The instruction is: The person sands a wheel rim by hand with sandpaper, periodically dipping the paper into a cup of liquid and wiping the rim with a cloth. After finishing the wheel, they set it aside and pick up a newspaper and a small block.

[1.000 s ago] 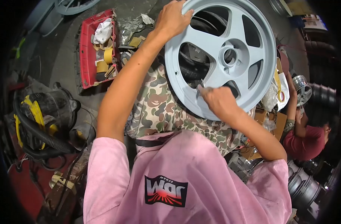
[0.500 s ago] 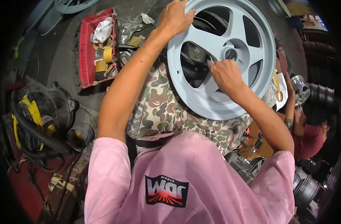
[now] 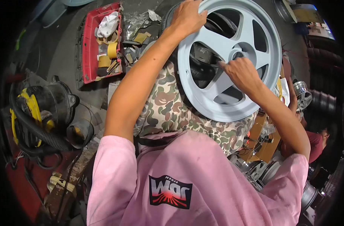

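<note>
wheel: pale grey 5-spoke wheel (image 3: 232, 56), propped on its edge across the person's camo-covered lap (image 3: 168, 109), face toward the camera, leaning a bit

left hand: left hand (image 3: 189, 17) curled over the top-left of the rim, fingers wrapped on the lip, looks like it's just steadying the thing

right hand: right hand (image 3: 242, 73) is down by the hub, fingers bunched together and pressed onto the spoke next to the centre bore. Might be pinching a small bit of paper or pad but honestly can't tell, too small

how far along: my guess, fairly deep into it. The whole face is an even matte grey with no bare metal or shiny patches I can spot, so the coat looks on and this reads like touch-up or rubbing down around the hub. Spokes on the right and the rim's lower edge aren't being touched right now, so probably more passes left. Back of the wheel is hidden

around it: red tray (image 3: 102, 41) on the floor with tape rolls and rags, a shop vac with a yellow and black hose (image 3: 36, 113) off to the side

other person: someone in a red shirt (image 3: 315, 143) sits at the far edge near some bare silver rims (image 3: 301, 92)
</note>
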`<state>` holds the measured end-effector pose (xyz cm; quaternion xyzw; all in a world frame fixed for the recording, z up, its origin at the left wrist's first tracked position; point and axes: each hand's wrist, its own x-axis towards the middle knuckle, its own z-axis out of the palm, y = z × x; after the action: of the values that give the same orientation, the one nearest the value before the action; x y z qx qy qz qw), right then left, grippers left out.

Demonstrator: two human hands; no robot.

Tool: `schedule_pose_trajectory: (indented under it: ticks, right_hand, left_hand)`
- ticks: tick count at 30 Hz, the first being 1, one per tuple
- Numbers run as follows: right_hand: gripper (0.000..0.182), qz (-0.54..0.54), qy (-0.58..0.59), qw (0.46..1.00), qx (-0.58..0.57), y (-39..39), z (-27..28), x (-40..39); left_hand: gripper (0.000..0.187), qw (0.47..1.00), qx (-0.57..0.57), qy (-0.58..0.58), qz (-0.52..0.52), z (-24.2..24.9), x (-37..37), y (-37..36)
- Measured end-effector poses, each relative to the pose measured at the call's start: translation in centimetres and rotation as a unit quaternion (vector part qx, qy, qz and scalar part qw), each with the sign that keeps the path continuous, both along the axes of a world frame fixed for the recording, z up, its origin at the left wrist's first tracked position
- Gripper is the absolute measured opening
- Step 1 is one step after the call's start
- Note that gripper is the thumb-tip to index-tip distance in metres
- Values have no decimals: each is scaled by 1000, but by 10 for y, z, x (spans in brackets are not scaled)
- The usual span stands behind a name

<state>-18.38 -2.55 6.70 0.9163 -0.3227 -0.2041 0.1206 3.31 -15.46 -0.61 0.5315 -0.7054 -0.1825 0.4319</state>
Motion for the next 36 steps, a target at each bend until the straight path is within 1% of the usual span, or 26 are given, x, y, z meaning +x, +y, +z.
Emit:
schedule_pose_trajectory:
  ticks: [1,4,5,6,8,10,11,12,14,16,17,18,19,20,22,23,24,26,27,29,30,31,32,33,34,36]
  right_hand:
    - [16,3,1,1000,-4,0,-3,-1]
    - [18,-124,-80,987,68,24,-13,3]
    - [17,-169,-61,977,116,34,-10,8]
    - [23,-117,-145,963,193,43,-24,-8]
    - [35,-140,-77,970,181,60,-15,0]
    - [45,-134,-104,977,128,43,-7,-14]
    - [49,-159,-103,980,63,31,1,-16]
    - [49,-126,-99,986,36,24,-9,-27]
    - [50,-148,-73,984,66,53,-16,-12]
    - [49,-136,-76,983,94,54,-15,-10]
    - [51,-143,-79,984,69,44,-13,-14]
    - [53,-155,-80,983,48,37,-10,-20]
    - [49,-131,-118,983,56,28,-1,-24]
    - [49,-129,-119,983,53,21,1,-27]
    - [44,-31,4,999,15,10,2,-31]
    - [43,77,-17,997,-17,-11,-1,-39]
    - [43,76,-17,997,-20,-27,-2,-32]
    - [41,149,40,988,-15,-52,-1,3]
    - [41,150,39,988,-17,-62,1,24]
    - [43,198,99,975,-11,-76,6,57]
    - [43,194,97,976,-10,-73,7,52]
    - [43,155,83,984,7,-65,11,39]
    - [44,118,73,990,22,-58,16,24]
    - [36,139,12,990,-20,-45,7,-2]
    - [39,103,25,994,-5,-22,14,-11]
    - [38,-75,-16,993,84,14,0,-28]
  left_hand:
    - [21,1000,-3,2,-3,0,1,-1]
    - [23,1000,-5,-2,2,-1,3,1]
    - [23,1000,-6,1,1,0,3,3]
    - [24,1000,-5,6,-2,0,3,3]
    - [25,1000,-4,5,-8,-1,0,1]
    - [28,999,-30,25,2,-6,1,-1]
    - [28,999,-30,24,-1,-8,1,-1]
    - [27,1000,-14,17,-10,-8,2,0]
    - [27,1000,-5,9,-12,-10,1,-6]
    - [37,998,-38,40,32,-19,-6,-5]
    - [37,998,-38,36,30,-24,-4,-8]
    - [36,1000,-2,28,11,-13,0,-4]
    - [35,999,32,21,-8,-9,0,-3]
    - [35,999,29,20,-6,-8,-1,-4]
    - [35,1000,-7,22,12,-14,-3,-6]
    - [35,1000,-7,22,10,-15,-3,-5]
    - [35,999,2,34,-2,-11,-1,-4]
    - [35,999,11,46,-13,-6,1,-1]
    - [34,999,16,29,-18,-3,2,0]
    - [34,1000,19,7,-22,-1,8,-2]
    - [34,1000,-1,15,-20,-4,8,-2]
    - [34,999,-20,27,-18,-4,5,-1]
    - [34,999,-20,32,-20,-4,5,-3]
    - [33,999,-4,32,-28,1,7,-1]
    - [31,999,14,30,-38,1,7,2]
    - [32,999,-13,38,-31,-16,0,-5]
